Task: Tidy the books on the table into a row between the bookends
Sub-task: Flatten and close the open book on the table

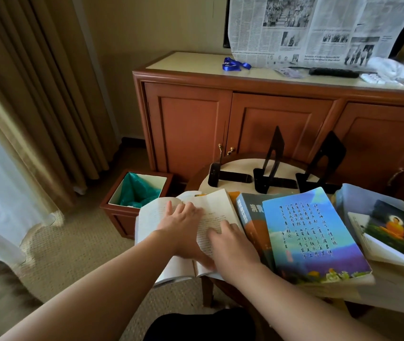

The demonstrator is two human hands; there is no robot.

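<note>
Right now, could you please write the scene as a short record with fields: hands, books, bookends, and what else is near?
left hand: flat on the left page of the open book
right hand: fingers spread on its right page
other books: blue book on top of a grey book; green book at the right; all lie flat
bookends: black, at the back of the table, no book between them
nearby: bin with green liner on the floor, cabinet behind

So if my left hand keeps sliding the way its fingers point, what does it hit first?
Probably nothing on the table: the left hand lies on the open white-paged book, fingers aimed past its far-left edge. Beyond sits the wooden wastebasket with green liner, lower down.
</note>
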